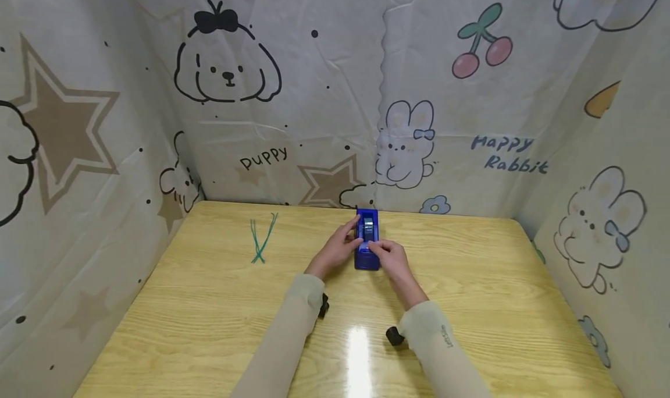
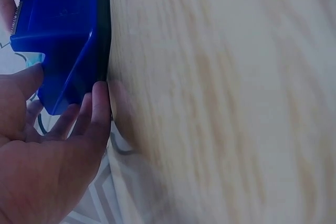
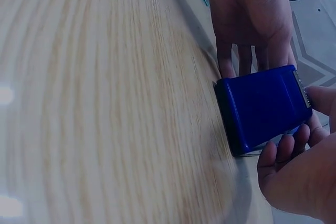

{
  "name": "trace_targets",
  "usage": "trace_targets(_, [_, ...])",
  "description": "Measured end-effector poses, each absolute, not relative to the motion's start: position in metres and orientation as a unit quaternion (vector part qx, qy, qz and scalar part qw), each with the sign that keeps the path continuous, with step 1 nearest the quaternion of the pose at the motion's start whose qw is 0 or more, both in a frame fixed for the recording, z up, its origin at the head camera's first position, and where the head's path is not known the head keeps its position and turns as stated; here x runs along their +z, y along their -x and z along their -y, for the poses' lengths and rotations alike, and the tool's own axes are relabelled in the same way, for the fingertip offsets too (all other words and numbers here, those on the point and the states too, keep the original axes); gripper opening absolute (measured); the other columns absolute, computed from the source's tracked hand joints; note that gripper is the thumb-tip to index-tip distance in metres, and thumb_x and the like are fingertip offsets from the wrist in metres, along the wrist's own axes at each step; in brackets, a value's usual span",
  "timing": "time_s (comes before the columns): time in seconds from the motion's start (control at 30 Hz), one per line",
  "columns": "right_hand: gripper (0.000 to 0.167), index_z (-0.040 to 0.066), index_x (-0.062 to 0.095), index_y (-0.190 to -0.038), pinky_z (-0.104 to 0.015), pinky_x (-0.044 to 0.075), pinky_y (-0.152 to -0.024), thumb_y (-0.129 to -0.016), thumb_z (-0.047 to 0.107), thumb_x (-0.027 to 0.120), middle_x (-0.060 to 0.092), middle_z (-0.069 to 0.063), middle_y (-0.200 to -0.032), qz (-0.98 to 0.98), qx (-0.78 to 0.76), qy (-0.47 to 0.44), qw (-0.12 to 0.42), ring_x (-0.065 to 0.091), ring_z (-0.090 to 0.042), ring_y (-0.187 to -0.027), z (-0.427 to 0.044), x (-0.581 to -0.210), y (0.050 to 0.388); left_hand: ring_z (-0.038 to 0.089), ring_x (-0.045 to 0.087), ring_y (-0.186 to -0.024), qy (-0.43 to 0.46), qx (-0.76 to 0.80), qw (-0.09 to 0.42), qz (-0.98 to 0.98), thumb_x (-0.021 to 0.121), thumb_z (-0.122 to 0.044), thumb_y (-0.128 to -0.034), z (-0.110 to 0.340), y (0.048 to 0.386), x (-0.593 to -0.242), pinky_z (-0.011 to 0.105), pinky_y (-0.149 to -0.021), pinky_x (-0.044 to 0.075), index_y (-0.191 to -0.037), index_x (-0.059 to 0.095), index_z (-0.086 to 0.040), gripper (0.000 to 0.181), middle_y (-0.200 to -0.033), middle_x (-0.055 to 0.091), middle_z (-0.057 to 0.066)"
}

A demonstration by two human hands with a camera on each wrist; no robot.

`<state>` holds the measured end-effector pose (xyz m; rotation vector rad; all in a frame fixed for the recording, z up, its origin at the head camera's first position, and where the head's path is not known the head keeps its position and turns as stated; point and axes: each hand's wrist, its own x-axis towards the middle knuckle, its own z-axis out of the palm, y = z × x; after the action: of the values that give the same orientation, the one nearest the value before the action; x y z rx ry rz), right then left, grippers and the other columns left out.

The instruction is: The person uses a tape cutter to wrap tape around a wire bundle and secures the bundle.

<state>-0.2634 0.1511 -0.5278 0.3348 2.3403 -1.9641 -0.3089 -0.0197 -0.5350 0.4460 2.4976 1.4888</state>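
A blue tape dispenser (image 1: 367, 260) stands near the far edge of the wooden table, a roll of clear tape (image 1: 369, 223) in its well. My left hand (image 1: 337, 249) grips the dispenser's left side. In the left wrist view, that hand's fingers (image 2: 97, 111) lie along the blue side wall and its thumb reaches the recess by the roll. My right hand (image 1: 394, 261) is at the toothed cutter (image 3: 303, 89), its thumb and forefinger pinching at the tape there. The tape's end is too small to make out. Its other fingers (image 3: 283, 148) curl beside the dispenser.
Thin green strips (image 1: 257, 248) lie crossed on the table (image 1: 209, 305) to the left of the dispenser. A printed cloth (image 1: 324, 95) hangs behind the table and along both sides, close to its far edge.
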Motion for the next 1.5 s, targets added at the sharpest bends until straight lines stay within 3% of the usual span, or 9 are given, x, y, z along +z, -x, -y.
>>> trace_targets(0.23, [0.031,-0.003,0.073,-0.109,-0.03,0.048,-0.087,-0.102,0.027,0.067,0.067,-0.016,-0.125,-0.75,-0.651,-0.111,0.035,0.061,-0.02,-0.103,-0.151,-0.529,0.264,0.04,0.053,-0.136,-0.155,0.504,0.101,-0.844,0.053,-0.022,-0.1096,0.02,0.309,-0.534,0.05,-0.117,0.04,-0.166,0.024,-0.028,0.064,-0.162,0.04,0.017])
trace_targets(0.6, [0.031,-0.001,0.074,-0.108,-0.028,0.048,-0.083,-0.102,0.028,0.068,0.068,-0.012,-0.118,-0.742,-0.658,-0.12,0.038,0.06,-0.018,-0.099,-0.15,-0.523,0.264,0.04,0.054,-0.136,-0.157,0.505,0.106,-0.842,0.053,-0.023,-0.1094,0.021,0.31,-0.536,0.05,-0.117,0.041,-0.166,0.024,-0.029,0.064,-0.163,0.039,0.016])
trace_targets(0.77, [0.038,-0.002,0.074,-0.114,-0.031,0.049,-0.088,-0.101,0.034,0.068,0.068,-0.016,-0.125,-0.742,-0.659,-0.116,0.029,0.06,-0.02,-0.105,-0.149,-0.519,0.265,0.041,0.055,-0.134,-0.164,0.508,0.095,-0.84,0.054,-0.021,-0.1093,0.021,0.312,-0.536,0.051,-0.116,0.041,-0.166,0.025,-0.028,0.063,-0.161,0.041,0.018])
trace_targets(1.17, [0.028,0.001,0.077,-0.095,-0.029,0.047,-0.086,-0.099,0.028,0.071,0.072,-0.013,-0.116,-0.741,-0.66,-0.124,0.014,0.061,-0.02,-0.102,-0.142,-0.524,0.261,0.038,0.056,-0.134,-0.149,0.506,0.096,-0.844,0.054,-0.02,-0.109,0.02,0.312,-0.537,0.05,-0.116,0.042,-0.165,0.026,-0.029,0.063,-0.161,0.042,0.017])
trace_targets(1.5, [0.029,-0.002,0.076,-0.098,-0.033,0.047,-0.09,-0.1,0.026,0.07,0.071,-0.009,-0.11,-0.739,-0.661,-0.128,0.012,0.059,-0.02,-0.102,-0.141,-0.526,0.261,0.038,0.055,-0.136,-0.13,0.502,0.099,-0.849,0.054,-0.022,-0.1092,0.016,0.309,-0.533,0.05,-0.116,0.042,-0.165,0.027,-0.03,0.062,-0.162,0.042,0.014])
